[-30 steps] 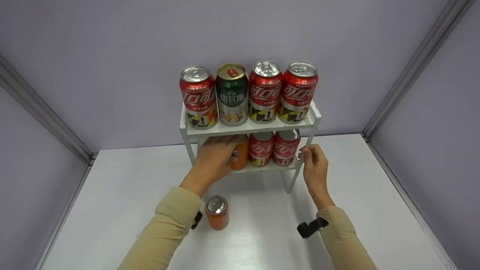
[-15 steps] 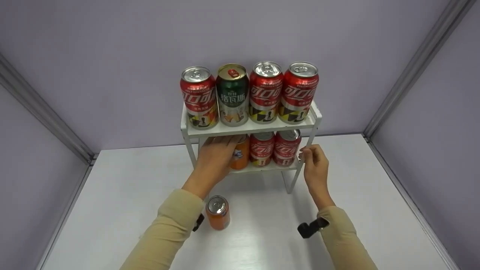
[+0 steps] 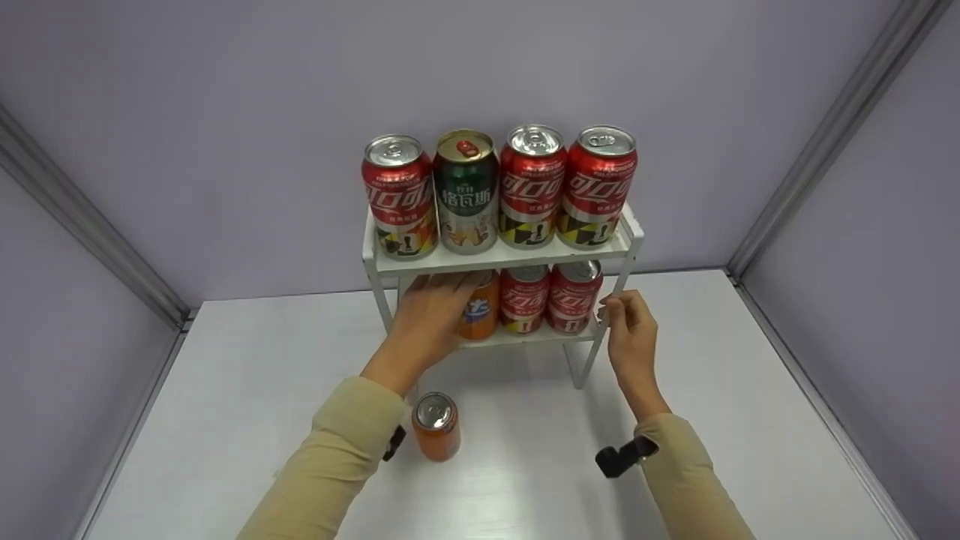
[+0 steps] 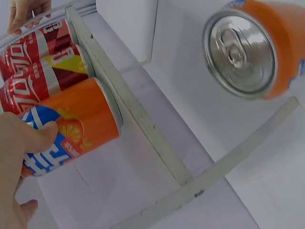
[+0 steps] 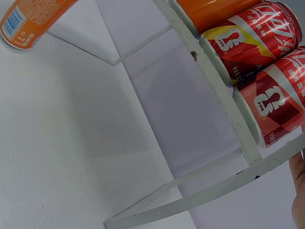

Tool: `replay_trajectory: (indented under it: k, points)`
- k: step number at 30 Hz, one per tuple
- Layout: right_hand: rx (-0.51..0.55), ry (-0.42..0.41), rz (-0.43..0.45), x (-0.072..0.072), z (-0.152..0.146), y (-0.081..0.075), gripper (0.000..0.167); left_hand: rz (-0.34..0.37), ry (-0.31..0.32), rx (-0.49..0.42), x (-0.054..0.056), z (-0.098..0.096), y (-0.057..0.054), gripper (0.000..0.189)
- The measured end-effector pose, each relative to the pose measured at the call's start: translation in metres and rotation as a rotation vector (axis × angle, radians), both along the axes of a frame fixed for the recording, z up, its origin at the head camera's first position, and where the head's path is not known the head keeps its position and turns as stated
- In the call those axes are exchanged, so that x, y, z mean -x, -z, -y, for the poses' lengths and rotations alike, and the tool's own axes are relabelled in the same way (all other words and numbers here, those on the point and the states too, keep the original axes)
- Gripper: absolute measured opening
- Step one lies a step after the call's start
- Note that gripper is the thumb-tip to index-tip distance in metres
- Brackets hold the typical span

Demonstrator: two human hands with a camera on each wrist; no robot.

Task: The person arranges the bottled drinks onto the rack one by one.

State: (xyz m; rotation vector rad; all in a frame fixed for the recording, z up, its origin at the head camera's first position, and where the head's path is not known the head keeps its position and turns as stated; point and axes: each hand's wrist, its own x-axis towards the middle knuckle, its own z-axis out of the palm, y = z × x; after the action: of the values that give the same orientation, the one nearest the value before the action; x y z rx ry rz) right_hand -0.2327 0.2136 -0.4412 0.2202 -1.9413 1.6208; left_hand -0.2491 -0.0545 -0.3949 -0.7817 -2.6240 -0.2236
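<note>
My left hand (image 3: 431,311) reaches between the tiers of a white two-tier rack (image 3: 480,260) and holds an orange soda can (image 3: 480,311) standing on the lower shelf. In the left wrist view, the thumb presses that can's blue logo (image 4: 43,152); the other fingers are partly hidden. Two red cola cans (image 3: 523,300) stand to its right in the same row. At the rack's right upright, my right hand (image 3: 632,330) grips the post with curled fingers. The right wrist view catches only a bit of this hand (image 5: 299,186), behind the frame.
On the upper shelf stand a red cola can (image 3: 400,199), a green-and-white can (image 3: 466,195) and two more red cola cans (image 3: 529,187). Another orange can (image 3: 436,427) stands on the white table (image 3: 247,405) before the rack. Walls enclose the back and sides.
The orange can in my left hand has turned on the lower shelf, bringing more of its blue logo to the front. My right hand stays at the post.
</note>
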Motion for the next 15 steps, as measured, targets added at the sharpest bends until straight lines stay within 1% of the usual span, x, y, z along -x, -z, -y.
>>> replay_trajectory:
  k: [3, 6, 8, 10, 12, 15]
  points:
    - [-0.003, 0.005, -0.001, 0.0, 0.0002, 0.0001, 0.044, -0.033, 0.026, 0.002, 0.0011, 0.0025, 0.0009, 0.075]
    - [-0.001, 0.006, -0.002, 0.0002, 0.0003, 0.0001, 0.043, -0.075, 0.032, 0.002, 0.0015, 0.0019, 0.0022, 0.076]
    - [0.0, 0.005, -0.002, 0.0002, 0.0001, 0.0002, 0.044, -0.096, 0.018, 0.017, 0.0013, 0.0002, 0.0028, 0.077]
    - [0.001, 0.003, -0.005, 0.0002, 0.0002, 0.0003, 0.045, -0.109, -0.008, 0.034, 0.0005, -0.0016, 0.0031, 0.073]
    - [-0.001, 0.003, -0.009, 0.0003, 0.0004, 0.0005, 0.046, -0.112, -0.033, 0.05, -0.001, -0.003, 0.0031, 0.071]
    - [0.0, 0.003, -0.02, 0.0004, 0.0007, 0.0006, 0.045, -0.113, -0.054, 0.059, -0.0028, -0.0046, 0.0027, 0.068]
